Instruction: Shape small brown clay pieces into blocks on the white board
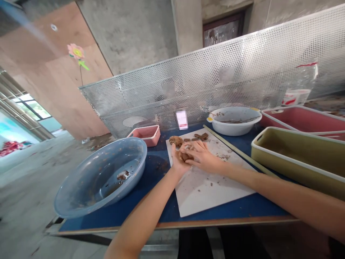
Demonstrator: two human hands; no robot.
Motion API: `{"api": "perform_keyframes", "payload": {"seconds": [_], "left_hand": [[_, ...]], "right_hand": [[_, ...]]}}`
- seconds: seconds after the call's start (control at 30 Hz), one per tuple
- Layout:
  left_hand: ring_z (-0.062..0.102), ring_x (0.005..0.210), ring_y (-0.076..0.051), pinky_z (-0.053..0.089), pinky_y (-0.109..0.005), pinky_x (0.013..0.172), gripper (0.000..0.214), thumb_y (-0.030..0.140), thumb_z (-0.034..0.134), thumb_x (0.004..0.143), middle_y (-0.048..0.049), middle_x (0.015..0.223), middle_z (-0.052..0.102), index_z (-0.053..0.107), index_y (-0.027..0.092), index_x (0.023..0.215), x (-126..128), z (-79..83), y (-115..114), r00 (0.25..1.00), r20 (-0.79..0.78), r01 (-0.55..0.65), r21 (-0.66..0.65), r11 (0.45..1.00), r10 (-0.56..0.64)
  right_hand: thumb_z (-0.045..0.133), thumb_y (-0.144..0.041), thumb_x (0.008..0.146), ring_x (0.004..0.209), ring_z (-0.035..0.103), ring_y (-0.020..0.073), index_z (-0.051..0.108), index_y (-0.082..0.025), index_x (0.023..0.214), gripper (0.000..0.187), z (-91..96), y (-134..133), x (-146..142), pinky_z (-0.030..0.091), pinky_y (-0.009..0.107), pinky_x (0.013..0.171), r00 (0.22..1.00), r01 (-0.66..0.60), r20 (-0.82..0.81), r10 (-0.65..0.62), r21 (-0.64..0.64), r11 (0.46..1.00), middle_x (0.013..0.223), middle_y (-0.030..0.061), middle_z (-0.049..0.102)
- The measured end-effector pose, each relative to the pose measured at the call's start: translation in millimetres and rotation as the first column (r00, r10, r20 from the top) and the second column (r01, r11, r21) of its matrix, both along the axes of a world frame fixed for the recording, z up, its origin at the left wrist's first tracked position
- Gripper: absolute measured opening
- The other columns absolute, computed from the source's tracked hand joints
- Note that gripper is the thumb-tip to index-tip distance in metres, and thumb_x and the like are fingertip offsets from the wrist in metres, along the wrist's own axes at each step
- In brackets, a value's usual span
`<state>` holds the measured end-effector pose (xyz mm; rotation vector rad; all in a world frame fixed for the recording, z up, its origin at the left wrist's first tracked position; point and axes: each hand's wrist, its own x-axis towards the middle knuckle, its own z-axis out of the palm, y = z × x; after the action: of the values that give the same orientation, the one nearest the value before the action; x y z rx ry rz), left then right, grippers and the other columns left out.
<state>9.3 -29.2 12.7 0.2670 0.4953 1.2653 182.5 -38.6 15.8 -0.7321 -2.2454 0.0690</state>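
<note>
A lump of brown clay (186,157) is held between my two hands over the white board (206,194). My left hand (178,162) cups it from the left and below. Across its top and right side lies my right hand (202,155), fingers bent over the clay and partly hiding it. Just beyond the hands, a rough clay ball (176,141) rests on the board's far left corner. Several smaller clay pieces (201,136) lie to the right of that ball. Crumbs are scattered over the board.
A large blue basin (88,201) with wet clay stands left; a small pink tray (155,139) is behind it. A thin stick (237,149) lies along the board's right side. Farther right are a white basin (234,129), green trough (291,162), red trough (304,117) and plastic bottle (300,86).
</note>
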Motion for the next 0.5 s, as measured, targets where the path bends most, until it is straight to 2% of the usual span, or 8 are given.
{"api": "perform_keyframes", "payload": {"seconds": [0.1,0.17,0.27,0.4,0.5], "left_hand": [[0.056,0.050,-0.016,0.043,-0.026,0.052,0.056,0.075,0.057,0.105,0.0015,0.066,0.058,0.066,0.020,0.109,2,0.4,-2,0.997,-0.063,0.057,0.044,0.997,-0.054],[0.055,0.050,-0.015,0.044,-0.026,0.051,0.056,0.074,0.053,0.107,-0.0028,0.080,0.069,0.066,0.020,0.114,4,5.2,-3,0.992,-0.104,0.073,0.057,0.996,-0.067],[0.063,0.061,-0.016,0.048,-0.027,0.055,0.044,0.062,0.051,0.110,-0.0102,0.106,0.077,0.065,0.021,0.119,10,15.6,-2,0.983,-0.178,0.061,0.086,0.994,-0.045],[0.065,0.068,-0.016,0.051,-0.026,0.062,0.028,0.045,0.069,0.102,-0.0086,0.103,0.077,0.068,0.020,0.116,16,22.6,-1,0.946,-0.325,0.028,0.156,0.987,0.024],[0.069,0.077,-0.017,0.054,-0.026,0.070,0.029,0.038,0.079,0.092,-0.0060,0.099,0.076,0.073,0.019,0.114,15,19.6,0,0.872,-0.476,0.018,0.269,0.963,0.116]], "right_hand": [[0.076,-0.038,0.104,0.132,0.062,0.0415,0.077,-0.029,0.122,0.020,-7.6,-8,0,0.054,0.061,0.110,0.997,0.054,-0.054,-0.054,-0.015,0.998,0.154,0.0112,0.065],[0.078,-0.037,0.104,0.129,0.064,0.0397,0.074,-0.026,0.115,0.016,-9.8,-12,3,0.055,0.059,0.107,0.996,0.032,-0.077,-0.034,-0.035,0.999,0.146,0.0129,0.070],[0.072,-0.036,0.108,0.118,0.071,0.0327,0.070,-0.026,0.118,0.014,-11.8,-13,9,0.057,0.053,0.103,0.984,-0.049,-0.177,0.033,-0.082,0.995,0.127,0.0102,0.078],[0.069,-0.036,0.110,0.112,0.076,0.0288,0.071,-0.029,0.127,0.019,-12.7,-8,15,0.059,0.048,0.102,0.938,-0.132,-0.336,0.081,-0.133,0.982,0.118,0.0077,0.081],[0.068,-0.037,0.108,0.108,0.077,0.0281,0.072,-0.029,0.136,0.029,-13.4,-5,17,0.061,0.047,0.100,0.923,-0.142,-0.380,0.053,-0.211,0.967,0.118,0.0081,0.080]]}}
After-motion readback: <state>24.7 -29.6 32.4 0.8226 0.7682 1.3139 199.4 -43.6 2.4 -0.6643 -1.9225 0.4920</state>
